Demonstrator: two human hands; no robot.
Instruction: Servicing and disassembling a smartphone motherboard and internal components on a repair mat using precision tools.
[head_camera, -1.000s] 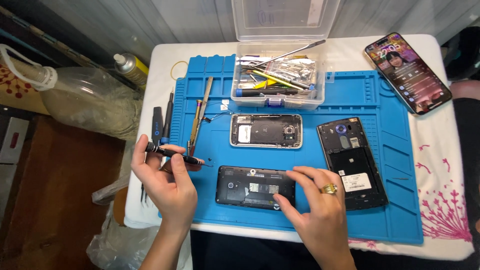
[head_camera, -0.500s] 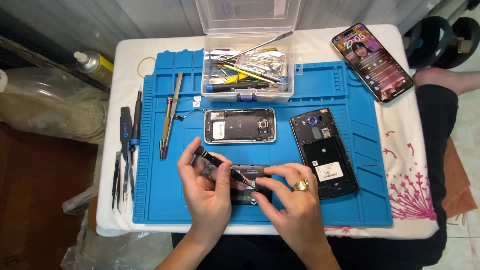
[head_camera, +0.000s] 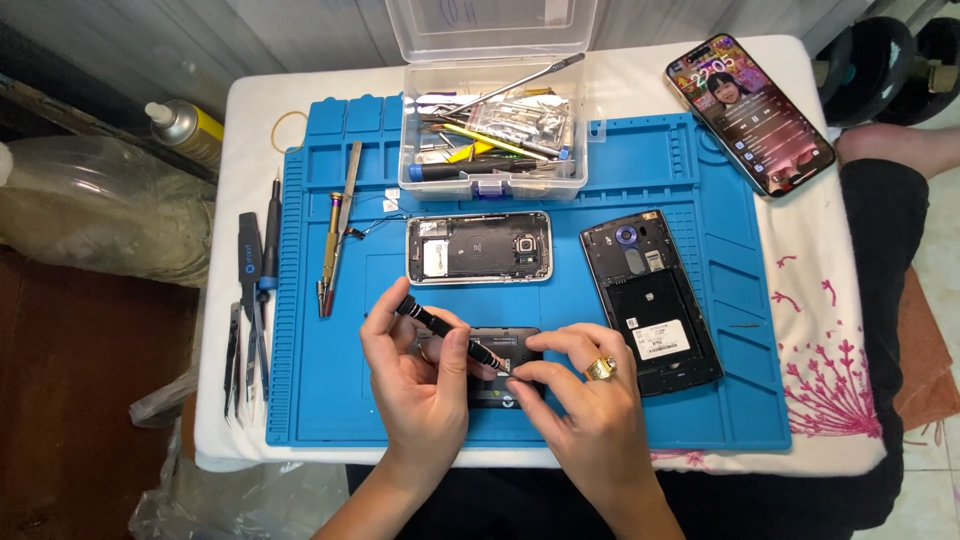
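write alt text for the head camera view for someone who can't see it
A person's left hand holds a small black screwdriver against a dark opened phone that the right hand steadies on a blue work mat. Beyond lie two more opened phones, a clear box of tools and a lit smartphone.

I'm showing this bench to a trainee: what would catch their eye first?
Both hands at the mat's near edge: the left hand holds a black screwdriver over a small dark phone that the right hand steadies. Behind lie two opened phones and a clear tool box.
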